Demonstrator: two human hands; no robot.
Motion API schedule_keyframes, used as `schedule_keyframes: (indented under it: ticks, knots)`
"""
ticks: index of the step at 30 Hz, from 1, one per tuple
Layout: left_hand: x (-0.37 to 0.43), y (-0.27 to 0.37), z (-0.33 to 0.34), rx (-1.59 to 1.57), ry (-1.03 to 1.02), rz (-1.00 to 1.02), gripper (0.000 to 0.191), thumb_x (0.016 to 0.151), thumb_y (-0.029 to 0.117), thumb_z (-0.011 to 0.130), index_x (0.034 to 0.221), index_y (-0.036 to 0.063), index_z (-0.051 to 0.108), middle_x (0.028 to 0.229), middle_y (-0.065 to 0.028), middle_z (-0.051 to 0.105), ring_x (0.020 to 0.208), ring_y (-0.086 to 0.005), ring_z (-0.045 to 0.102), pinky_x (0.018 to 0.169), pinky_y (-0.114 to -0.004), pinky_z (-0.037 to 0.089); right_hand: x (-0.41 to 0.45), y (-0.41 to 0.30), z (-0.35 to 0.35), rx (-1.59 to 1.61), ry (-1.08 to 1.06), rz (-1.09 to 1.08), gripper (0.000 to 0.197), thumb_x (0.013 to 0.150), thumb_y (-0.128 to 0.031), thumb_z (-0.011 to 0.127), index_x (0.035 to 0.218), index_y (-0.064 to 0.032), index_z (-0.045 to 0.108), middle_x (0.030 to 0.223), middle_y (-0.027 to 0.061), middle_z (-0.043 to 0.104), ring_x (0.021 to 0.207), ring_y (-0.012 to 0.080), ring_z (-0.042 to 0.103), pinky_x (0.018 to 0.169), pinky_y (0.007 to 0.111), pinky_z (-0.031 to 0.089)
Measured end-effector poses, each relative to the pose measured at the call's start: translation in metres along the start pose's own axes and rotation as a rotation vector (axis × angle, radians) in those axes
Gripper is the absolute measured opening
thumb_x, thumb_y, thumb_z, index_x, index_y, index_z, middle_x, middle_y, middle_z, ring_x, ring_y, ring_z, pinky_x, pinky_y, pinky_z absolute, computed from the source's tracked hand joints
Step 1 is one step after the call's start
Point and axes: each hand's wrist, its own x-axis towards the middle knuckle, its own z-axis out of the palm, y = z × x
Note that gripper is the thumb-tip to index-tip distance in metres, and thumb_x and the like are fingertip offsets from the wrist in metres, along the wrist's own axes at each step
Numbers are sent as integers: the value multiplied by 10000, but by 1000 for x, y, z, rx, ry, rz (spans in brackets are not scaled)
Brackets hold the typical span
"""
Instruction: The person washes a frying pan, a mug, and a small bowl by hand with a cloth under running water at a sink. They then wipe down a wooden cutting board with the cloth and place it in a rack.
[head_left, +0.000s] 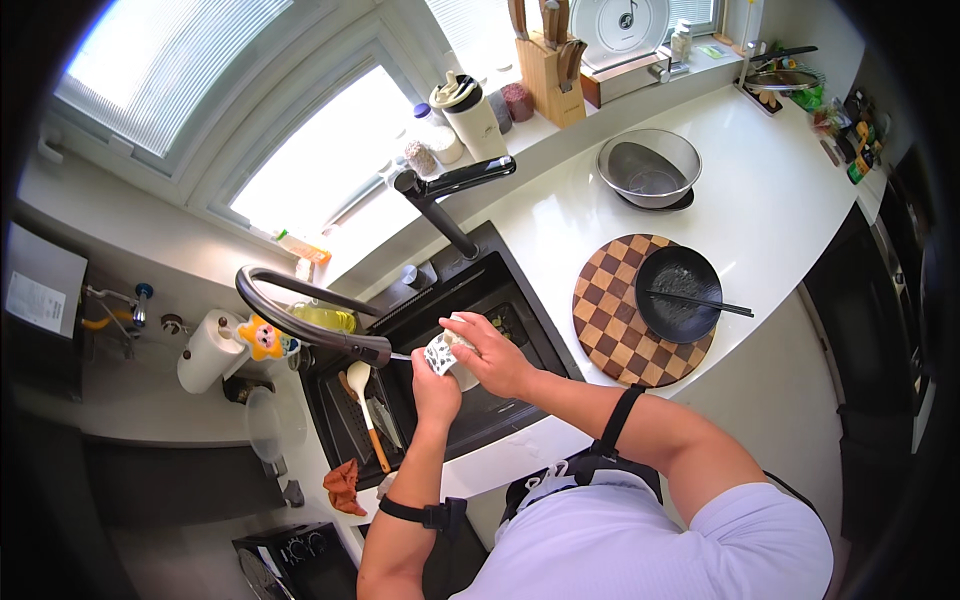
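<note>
My left hand (437, 397) grips a small white bowl (439, 355) with a dark leaf pattern, tilted above the black sink (491, 405). Against the bowl, my right hand (495, 358) presses a pale sponge or cloth (454, 334), mostly covered by the fingers. From the dark pull-down faucet (371, 349), a thin stream of water (400, 357) runs towards the bowl and my left thumb. Small greenish scraps (504, 327) lie in the basin beyond my right hand. The inside of the bowl is largely hidden.
A white spoon with a wooden handle (363, 397) lies in the sink's left tray. Right of the sink, a black bowl with chopsticks (675, 281) rests on a checkered wooden board (600, 315). Behind it stands a metal mesh strainer (660, 187). A second black tap (442, 217) rises behind the basin.
</note>
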Motion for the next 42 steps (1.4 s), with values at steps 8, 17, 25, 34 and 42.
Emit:
schedule_keyframes:
  ticks: [8,17,25,34,42]
  knots:
    - [-10,-10,10,-743,82,-360,309,924,-30,467,1215,72,491,1156,-84,601,996,-201,649,770,-355,588,-6,11,-9,360,-64,256,525,1057,-273,485,1534,-85,372,1355,127,587,1219,180,545,1054,308,406]
    - [-17,-19,-7,-979,61,-278,518,937,-32,437,1438,95,394,1294,-129,578,1122,-295,637,835,-434,587,3,12,-49,942,67,664,396,1047,-360,509,1329,-85,549,1154,50,667,1014,158,665,851,346,566]
    - [-7,-2,12,-1068,59,-403,516,871,-46,434,1376,62,434,1296,-169,562,1122,-330,633,815,-489,597,-15,-12,-9,1063,158,756,349,1061,-303,456,1323,-90,544,1227,44,612,1127,174,600,878,397,568]
    - [-1,-23,33,-174,383,193,371,905,90,604,1218,4,424,1162,-197,564,1089,-337,573,920,-427,451,-15,-5,8,1088,215,1028,269,1047,-221,453,1231,-79,590,1165,82,642,1030,224,632,880,444,528]
    - [6,-28,20,-806,-4,-608,426,870,139,643,1239,44,451,1139,-138,610,996,-256,652,775,-478,599,-37,-14,-34,-123,-21,100,312,936,-141,575,1217,-9,608,1122,187,658,993,327,651,832,402,534]
